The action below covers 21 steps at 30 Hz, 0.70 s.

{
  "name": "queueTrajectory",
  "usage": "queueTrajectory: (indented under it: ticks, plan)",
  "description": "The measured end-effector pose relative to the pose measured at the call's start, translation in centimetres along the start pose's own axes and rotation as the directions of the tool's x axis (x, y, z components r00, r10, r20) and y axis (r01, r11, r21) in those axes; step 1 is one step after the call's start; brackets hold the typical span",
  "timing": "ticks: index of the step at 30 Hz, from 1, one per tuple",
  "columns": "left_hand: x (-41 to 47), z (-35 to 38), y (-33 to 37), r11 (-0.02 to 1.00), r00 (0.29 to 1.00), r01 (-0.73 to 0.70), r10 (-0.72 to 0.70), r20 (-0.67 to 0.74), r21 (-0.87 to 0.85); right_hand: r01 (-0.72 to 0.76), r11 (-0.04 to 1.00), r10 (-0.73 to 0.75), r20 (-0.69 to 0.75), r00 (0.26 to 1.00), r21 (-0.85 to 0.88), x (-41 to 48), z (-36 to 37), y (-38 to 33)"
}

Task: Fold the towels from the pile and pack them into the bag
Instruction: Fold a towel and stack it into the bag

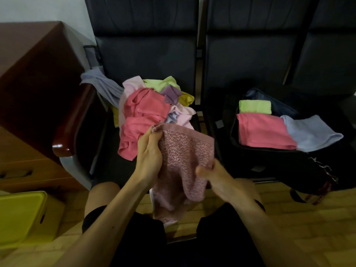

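Observation:
A dusty-pink patterned towel [185, 157] hangs between my hands in front of the seat. My left hand [149, 151] pinches its upper left corner. My right hand [215, 178] grips its right edge lower down. Behind it on the left seat lies a loose pile of towels [148, 106] in coral, pink, green, purple and yellow. An open black bag [256, 157] sits on the right seat. Inside it lie a folded green towel [255, 106], a folded coral towel [264, 133] and a folded light-blue towel [310, 133].
A row of dark padded seats [146, 53] fills the back. A wooden cabinet [32, 78] stands at the left, with a yellow plastic stool [21, 216] on the floor below it. A grey-lavender cloth [102, 83] drapes over the armrest. My knees are at the bottom.

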<state>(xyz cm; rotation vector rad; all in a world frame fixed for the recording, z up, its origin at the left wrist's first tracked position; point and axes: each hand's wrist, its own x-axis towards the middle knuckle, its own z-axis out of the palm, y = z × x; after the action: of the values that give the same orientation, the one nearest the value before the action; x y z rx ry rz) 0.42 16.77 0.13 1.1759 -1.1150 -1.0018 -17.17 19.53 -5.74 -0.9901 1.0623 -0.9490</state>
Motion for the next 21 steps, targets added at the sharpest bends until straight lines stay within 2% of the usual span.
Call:
queueTrajectory:
  ticks: [3, 5, 7, 9, 11, 13, 15, 16, 18, 19, 21]
  plan:
    - [0.2, -0.4, -0.2, 0.994, 0.992, 0.106, -0.108, -0.061, -0.041, -0.116, 0.98, 0.129, 0.071, 0.989, -0.159, -1.1, 1.0, 2.2]
    - [0.6, -1.1, -0.6, 0.991, 0.99, 0.128, -0.13, -0.06, -0.044, -0.158, 0.977, 0.169, 0.065, 0.984, -0.146, -1.7, 1.5, 2.1]
    - [1.6, -2.4, -1.7, 0.99, 0.986, 0.142, -0.139, -0.096, 0.025, -0.136, 0.981, 0.137, -0.005, 0.991, -0.135, -2.0, 1.3, 1.1]
    - [2.8, -4.1, -2.8, 0.988, 0.979, 0.125, -0.108, -0.174, 0.092, -0.054, 0.986, 0.045, -0.061, 0.997, -0.157, -1.5, 1.0, -0.3]
    - [3.6, -5.1, -3.3, 0.982, 0.97, 0.152, -0.127, -0.209, 0.108, -0.026, 0.989, 0.021, -0.04, 0.999, -0.145, -1.2, 0.9, -1.1]
    - [3.9, -5.5, -3.6, 0.972, 0.956, 0.22, -0.197, -0.215, 0.085, -0.004, 0.991, 0.003, -0.011, 1.0, -0.137, -1.1, 1.4, -2.3]
    - [4.1, -5.4, -3.5, 0.941, 0.924, 0.337, -0.334, -0.189, -0.016, -0.009, 0.995, 0.007, -0.019, 1.0, -0.099, -0.9, 2.1, -3.7]
    - [4.1, -5.4, -3.4, 0.903, 0.892, 0.416, -0.428, -0.142, -0.109, -0.025, 0.997, 0.026, 0.013, 1.0, -0.067, -0.8, 2.4, -4.2]
    - [3.9, -5.3, -2.8, 0.763, 0.822, 0.554, -0.564, 0.078, -0.333, -0.049, 0.999, 0.049, 0.066, 0.997, -0.008, -0.8, 2.9, -5.1]
    - [3.4, -5.2, -2.5, 0.673, 0.801, 0.585, -0.569, 0.188, -0.453, -0.047, 0.999, 0.046, 0.088, 0.995, 0.009, -0.9, 3.2, -5.6]
    - [2.2, -5.2, -2.3, 0.524, 0.779, 0.618, -0.51, 0.365, -0.586, -0.03, 0.998, 0.024, 0.107, 0.994, 0.06, -1.0, 3.9, -6.7]
